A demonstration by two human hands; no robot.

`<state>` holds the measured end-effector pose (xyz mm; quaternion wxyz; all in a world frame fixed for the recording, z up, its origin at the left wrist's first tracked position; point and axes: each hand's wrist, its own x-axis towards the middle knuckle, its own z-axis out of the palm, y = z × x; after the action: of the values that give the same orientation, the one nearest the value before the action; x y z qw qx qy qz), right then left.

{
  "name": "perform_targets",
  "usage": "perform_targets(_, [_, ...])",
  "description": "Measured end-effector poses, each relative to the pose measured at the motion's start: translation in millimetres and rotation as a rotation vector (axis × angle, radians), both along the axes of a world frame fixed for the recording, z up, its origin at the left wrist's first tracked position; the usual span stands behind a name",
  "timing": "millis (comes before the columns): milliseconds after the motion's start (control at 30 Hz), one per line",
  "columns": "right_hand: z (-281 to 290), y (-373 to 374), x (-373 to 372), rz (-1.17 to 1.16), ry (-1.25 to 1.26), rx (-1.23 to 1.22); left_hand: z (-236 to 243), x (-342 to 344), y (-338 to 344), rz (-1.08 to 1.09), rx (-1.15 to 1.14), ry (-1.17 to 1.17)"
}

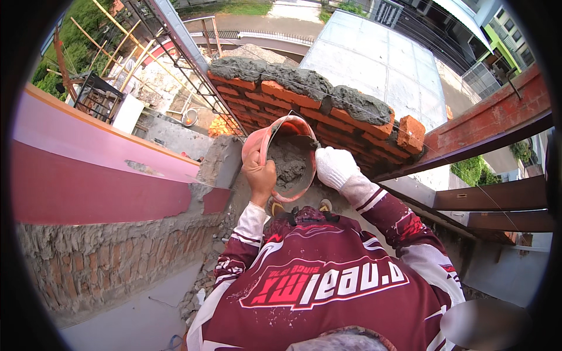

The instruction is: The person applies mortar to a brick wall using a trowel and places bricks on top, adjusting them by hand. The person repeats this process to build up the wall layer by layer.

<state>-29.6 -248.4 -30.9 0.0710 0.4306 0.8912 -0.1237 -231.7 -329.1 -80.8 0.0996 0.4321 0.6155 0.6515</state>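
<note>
Pink wall (105,152): left, brickwork (111,266) bared below.
Left hand (259,174): bare, centre, clasping the left side of the bucket (253,143).
Bucket: centre, tilted, mortar (288,167) inside.
Brick wall (345,131): upper centre, mortar along its top.
Right hand (336,167): gloved, right of centre, curled against the bucket's rim; exact grip, cannot tell.
Red beam (489,111): upper right.

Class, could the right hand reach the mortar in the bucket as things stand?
Probably yes: the right hand is at the rim of the bucket, whose open mouth leaves the mortar uncovered.
</note>
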Motion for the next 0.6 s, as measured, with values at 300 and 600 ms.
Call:
perform_targets(300, [-48,-38,4,0.046,0.422,-0.647,-27,-21,-13,-0.051,-0.077,-0.344])
perform_targets(600, [13,-12,19,0.046,0.067,0.116,-15,9,-4,0.013,0.005,0.069])
